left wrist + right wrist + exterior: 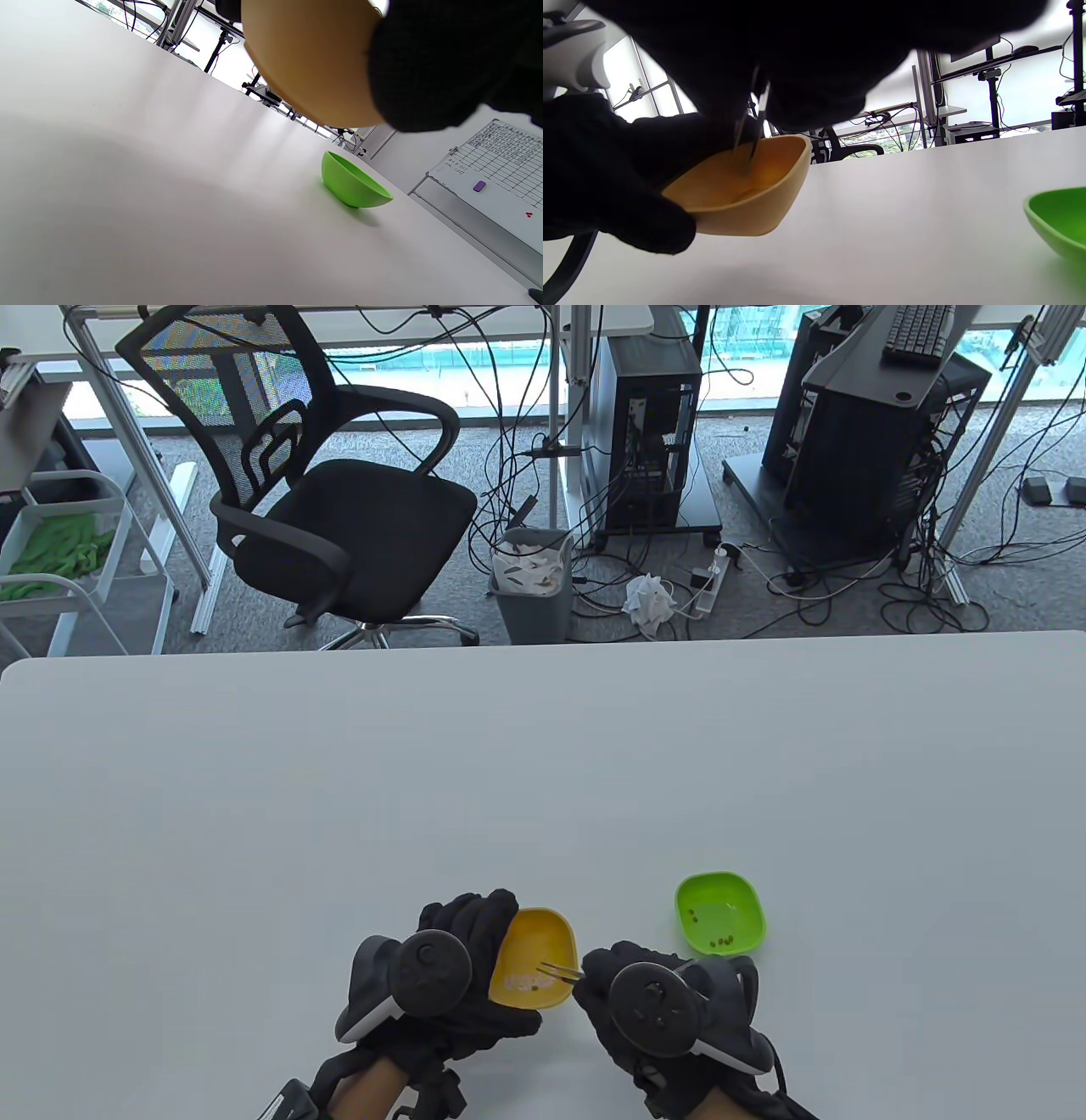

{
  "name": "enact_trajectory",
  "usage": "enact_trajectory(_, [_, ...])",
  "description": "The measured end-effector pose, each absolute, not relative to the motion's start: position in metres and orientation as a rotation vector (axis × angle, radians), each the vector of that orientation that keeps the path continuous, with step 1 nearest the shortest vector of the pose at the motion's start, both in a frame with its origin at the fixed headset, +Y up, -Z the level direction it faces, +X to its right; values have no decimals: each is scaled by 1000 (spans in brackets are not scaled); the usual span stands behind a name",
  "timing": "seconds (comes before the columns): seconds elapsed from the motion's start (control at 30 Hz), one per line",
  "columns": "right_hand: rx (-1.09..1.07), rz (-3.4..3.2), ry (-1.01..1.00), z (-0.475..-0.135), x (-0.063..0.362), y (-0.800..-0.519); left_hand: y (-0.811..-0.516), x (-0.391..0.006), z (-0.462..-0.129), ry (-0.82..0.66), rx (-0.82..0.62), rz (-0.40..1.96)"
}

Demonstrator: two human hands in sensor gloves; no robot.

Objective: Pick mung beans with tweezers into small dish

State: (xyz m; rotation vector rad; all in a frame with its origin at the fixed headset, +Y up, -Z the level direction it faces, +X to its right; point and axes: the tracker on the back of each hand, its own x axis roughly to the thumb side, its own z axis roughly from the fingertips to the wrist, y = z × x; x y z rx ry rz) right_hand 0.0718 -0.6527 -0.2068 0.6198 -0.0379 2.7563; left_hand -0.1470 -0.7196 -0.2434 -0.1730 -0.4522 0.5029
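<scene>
My left hand [462, 963] holds a yellow dish [543, 946] tilted and lifted off the white table [509, 780]; its underside fills the top of the left wrist view [309, 59]. My right hand [632, 988] grips metal tweezers [560, 971] whose tips reach into the yellow dish [746, 186] among a pile of mung beans [522, 982]. The tweezers' prongs [757, 127] stand slightly apart. A green dish [719, 912] with several mung beans [723, 938] sits on the table to the right, also in the left wrist view [352, 186] and right wrist view [1058, 220].
Beyond the table's far edge stand a black office chair [331, 492], a grey waste bin [533, 581], computer towers [649, 432] and floor cables. A white cart [59, 560] is at the far left.
</scene>
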Motion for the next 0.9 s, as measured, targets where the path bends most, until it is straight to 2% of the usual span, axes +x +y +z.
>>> enact_trajectory(0.23, [640,2786,63,-210,64,-660,-720,-146,-243,-458,-172,499])
enact_trajectory(0.9, [647,2843,189,-215,54,-665,-721,-142,-242,-470,-180,478])
